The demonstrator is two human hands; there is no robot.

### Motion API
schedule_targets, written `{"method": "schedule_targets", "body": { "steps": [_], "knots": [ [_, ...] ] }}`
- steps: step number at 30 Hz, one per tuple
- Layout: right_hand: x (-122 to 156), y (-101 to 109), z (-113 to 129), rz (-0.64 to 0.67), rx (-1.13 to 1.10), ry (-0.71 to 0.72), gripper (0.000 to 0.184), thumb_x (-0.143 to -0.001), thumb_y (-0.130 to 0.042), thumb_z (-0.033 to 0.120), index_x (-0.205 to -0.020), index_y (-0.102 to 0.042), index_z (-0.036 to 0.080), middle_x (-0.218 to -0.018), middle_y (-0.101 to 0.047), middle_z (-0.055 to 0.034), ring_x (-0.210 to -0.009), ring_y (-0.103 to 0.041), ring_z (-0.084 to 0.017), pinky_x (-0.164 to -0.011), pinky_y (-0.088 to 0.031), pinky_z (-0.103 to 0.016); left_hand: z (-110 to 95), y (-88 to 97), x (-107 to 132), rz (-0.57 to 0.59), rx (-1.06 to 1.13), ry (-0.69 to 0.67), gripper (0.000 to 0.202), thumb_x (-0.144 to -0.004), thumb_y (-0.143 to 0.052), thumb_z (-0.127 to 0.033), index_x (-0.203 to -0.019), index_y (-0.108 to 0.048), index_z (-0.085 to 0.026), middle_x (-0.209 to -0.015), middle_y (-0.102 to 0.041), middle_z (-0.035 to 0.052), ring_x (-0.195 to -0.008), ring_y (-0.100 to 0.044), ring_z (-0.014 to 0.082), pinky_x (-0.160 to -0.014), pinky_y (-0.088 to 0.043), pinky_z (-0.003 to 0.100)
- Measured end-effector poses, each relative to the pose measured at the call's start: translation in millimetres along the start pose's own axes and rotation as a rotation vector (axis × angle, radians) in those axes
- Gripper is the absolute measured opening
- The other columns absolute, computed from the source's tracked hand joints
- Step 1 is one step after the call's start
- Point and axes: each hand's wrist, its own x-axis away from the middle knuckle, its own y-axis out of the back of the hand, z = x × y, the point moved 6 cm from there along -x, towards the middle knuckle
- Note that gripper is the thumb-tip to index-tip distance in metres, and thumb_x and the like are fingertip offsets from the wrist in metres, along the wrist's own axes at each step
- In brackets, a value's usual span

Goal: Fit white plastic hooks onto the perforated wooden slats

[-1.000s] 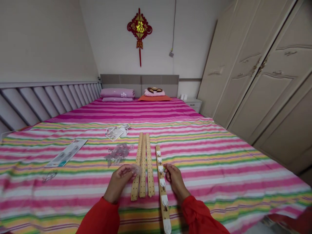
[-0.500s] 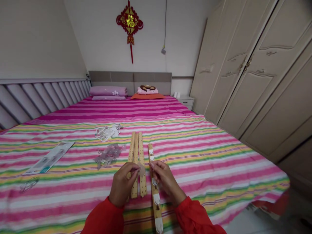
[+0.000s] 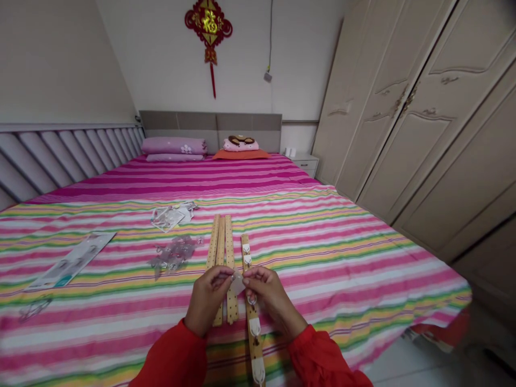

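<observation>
Between my two hands is a small, translucent square adhesive hook. My left hand pinches it from the left with thumb and fingertips. From the other side, the thumb and fingers of my right hand close on its edge. Under my right hand lies a perforated wooden strip bearing several white hooks along its length; my fingers hide part of it. Several perforated wooden strips lie side by side beneath my left hand. A pile of clear adhesive hooks rests to their left.
Everything lies on a striped bedsheet. Farther back are some opened packets. At the left sit a long flat package and a small loose clear item. A wardrobe stands along the right side.
My right hand has moved left and now meets the translucent hook that my left hand was holding alone. The view has shifted slightly.
</observation>
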Motion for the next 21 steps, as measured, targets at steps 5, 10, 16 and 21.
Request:
{"method": "schedule_targets", "body": {
  "steps": [5, 10, 16, 21],
  "knots": [
    [-8, 5, 11, 0.009, 0.116, 0.049, 0.029, -0.055, -0.085, 0.031, -0.073, -0.069, 0.016, -0.055, -0.063, 0.0045, -0.038, -0.053, -0.008, -0.038, -0.041, -0.019, -6, 2.7, 1, -0.024, -0.182, -0.14, 0.009, -0.067, -0.065, -0.029, -0.069, -0.07, -0.021, -0.096, -0.069, 0.0078, -0.09, -0.065, 0.0209, -0.071, -0.053, 0.027],
    [-17, 7, 26, -0.024, 0.178, 0.144, 0.026, -0.056, -0.084, 0.03, -0.075, -0.07, 0.017, -0.058, -0.064, 0.004, -0.041, -0.052, -0.007, -0.041, -0.042, -0.02, 7, -3.5, 1, 0.009, -0.134, -0.082, 0.012, -0.065, -0.069, -0.03, -0.071, -0.068, -0.02, -0.077, -0.068, 0.0045, -0.07, -0.064, 0.017, -0.062, -0.052, 0.025],
    [-17, 17, 29, -0.202, 0.14, 0.177, 0.029, -0.062, -0.08, 0.042, -0.07, -0.068, 0.017, -0.054, -0.061, 0.0032, -0.041, -0.048, -0.008, -0.039, -0.037, -0.02, 24, -4.4, -1, -0.134, 0.09, 0.137, 0.03, -0.058, -0.077, -0.042, -0.07, -0.066, -0.018, -0.067, -0.067, 0.0026, -0.067, -0.064, 0.0167, -0.063, -0.052, 0.025],
    [-13, 10, 2, -0.123, 0.091, 0.03, 0.031, -0.059, -0.083, 0.041, -0.067, -0.068, 0.015, -0.047, -0.059, 0.0023, -0.04, -0.049, -0.009, -0.039, -0.035, -0.02, 31, -6.1, -3, -0.249, 0.187, 0.255, 0.045, -0.05, -0.08, -0.049, -0.076, -0.066, -0.015, -0.069, -0.069, 0.0041, -0.067, -0.065, 0.0179, -0.063, -0.052, 0.028]
  ]
}}
